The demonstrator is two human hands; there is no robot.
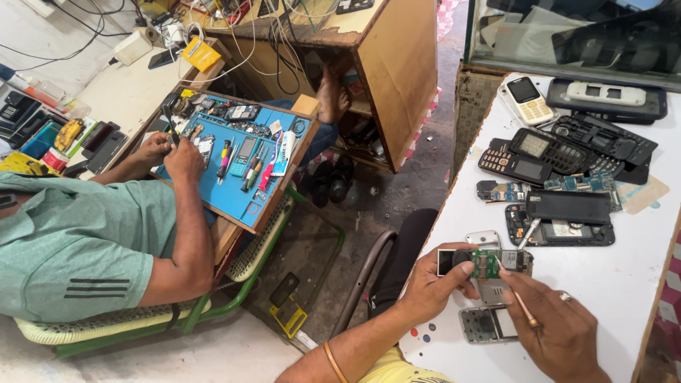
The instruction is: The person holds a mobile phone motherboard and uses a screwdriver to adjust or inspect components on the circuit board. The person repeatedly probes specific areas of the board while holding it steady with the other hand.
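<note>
My left hand point(434, 282) grips an opened mobile phone point(484, 262) with a green circuit board showing, held just above the white table point(603, 284). My right hand point(560, 323) pinches a thin wooden-handled tool point(523, 308) whose tip rests on the board. A ring sits on one right finger. A grey phone frame point(487, 324) lies on the table under my hands. A small silver part point(484, 237) lies just beyond the held phone.
Several dismantled phones, keypads and back covers point(560, 163) are spread at the table's far side, with a white phone point(528, 99) near a glass case. At left a co-worker in a green shirt point(78, 248) works over a blue mat point(234, 177) of tools.
</note>
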